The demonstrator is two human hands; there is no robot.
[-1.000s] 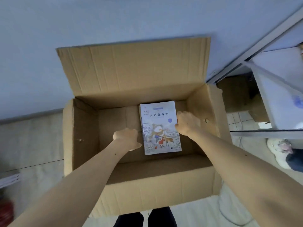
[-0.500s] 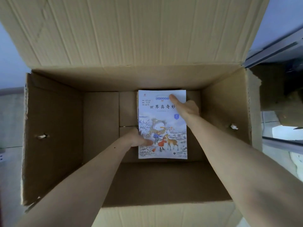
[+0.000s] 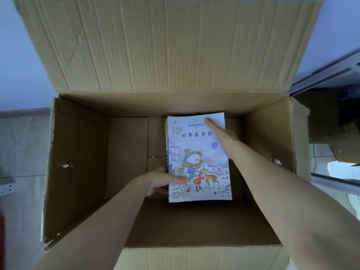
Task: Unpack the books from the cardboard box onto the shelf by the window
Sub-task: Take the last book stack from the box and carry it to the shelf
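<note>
An open cardboard box [image 3: 78, 156] fills the view, its far flap standing up. Inside, right of centre, lies a small stack of books [image 3: 198, 152]; the top one has a pale blue cover with a snowman, a child in red and a deer. My left hand [image 3: 161, 180] grips the stack's left edge, thumb on the cover and fingers underneath. My right hand [image 3: 220, 133] holds the right edge near the top, thumb laid across the cover, fingers hidden behind the stack. The shelf by the window is not in sight.
The box's left half shows bare cardboard floor [image 3: 126, 152]. A pale wall [image 3: 19, 65] rises behind the box. At right, a metal frame rail [image 3: 327, 75] and a brown object [image 3: 335, 121] stand close to the box. Tiled floor [image 3: 19, 152] lies at left.
My head has come down closer over the box. Both hands went from beside the books to gripping the stack's edges, thumbs on the cover.
</note>
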